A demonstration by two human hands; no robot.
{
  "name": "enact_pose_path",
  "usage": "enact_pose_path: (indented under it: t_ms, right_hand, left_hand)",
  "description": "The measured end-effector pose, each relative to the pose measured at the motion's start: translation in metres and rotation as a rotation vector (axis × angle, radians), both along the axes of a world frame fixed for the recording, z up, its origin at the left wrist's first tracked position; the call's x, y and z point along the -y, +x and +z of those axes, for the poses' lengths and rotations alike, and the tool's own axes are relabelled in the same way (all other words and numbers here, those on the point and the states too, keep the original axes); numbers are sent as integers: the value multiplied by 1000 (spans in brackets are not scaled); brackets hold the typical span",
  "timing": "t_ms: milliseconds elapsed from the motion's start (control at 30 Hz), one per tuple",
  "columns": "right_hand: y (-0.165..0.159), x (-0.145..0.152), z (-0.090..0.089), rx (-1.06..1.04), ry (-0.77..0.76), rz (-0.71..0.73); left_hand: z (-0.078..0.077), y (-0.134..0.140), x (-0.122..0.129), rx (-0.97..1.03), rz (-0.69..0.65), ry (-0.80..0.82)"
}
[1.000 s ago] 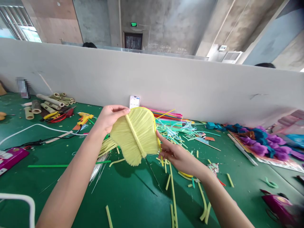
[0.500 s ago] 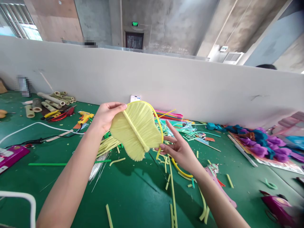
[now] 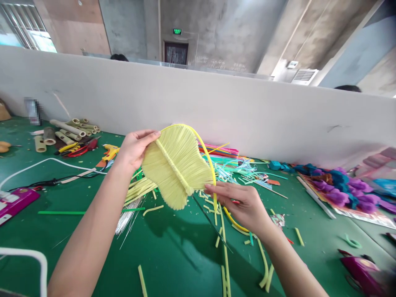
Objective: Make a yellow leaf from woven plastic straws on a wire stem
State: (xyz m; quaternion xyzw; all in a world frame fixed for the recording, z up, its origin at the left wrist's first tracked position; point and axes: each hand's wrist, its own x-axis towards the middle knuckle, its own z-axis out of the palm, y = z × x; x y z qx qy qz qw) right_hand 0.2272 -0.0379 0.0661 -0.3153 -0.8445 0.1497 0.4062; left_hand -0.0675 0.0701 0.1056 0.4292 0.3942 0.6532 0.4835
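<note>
My left hand [image 3: 134, 150] pinches the upper left edge of a pale yellow leaf-shaped piece [image 3: 176, 165]. It has fine ridges and a thick raised midrib, and a thin dark wire [image 3: 213, 225] runs from the midrib's lower end. A brighter yellow strip [image 3: 206, 154] curves over the leaf's top and down its right side. Its upper left end meets my left fingertips. With fingers held close together, my right hand [image 3: 244, 202] grips this strip at the leaf's lower right edge. The leaf is held up above the green table [image 3: 173, 255].
Cut pale yellow strips [image 3: 225, 255] and scraps lie below my hands. Behind are bundles of coloured stems [image 3: 222, 150] and a yellow glue gun [image 3: 110, 152]. Bamboo pieces [image 3: 72, 130] and pliers [image 3: 72, 148] lie left, purple and blue shapes [image 3: 340, 189] right. A white partition [image 3: 198, 99] stands behind.
My right hand has closed from spread fingers to a grip on the yellow strip. The leaf has shifted slightly up and left, and the strip's arc stands out farther on the right.
</note>
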Motion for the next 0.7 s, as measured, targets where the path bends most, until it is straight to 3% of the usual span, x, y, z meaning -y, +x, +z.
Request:
enact_pose_path:
  t_ms: [300,533,700]
  right_hand:
    - [-2,11,14,233,240,-13]
    - [1,22,20,272,124,-20]
    - [-2,22,16,260,190,-45]
  left_hand:
    - [1,2,2,-4,-34,-24]
    - [0,1,1,61,-62,-32]
    - [0,1,1,31,-45,-28]
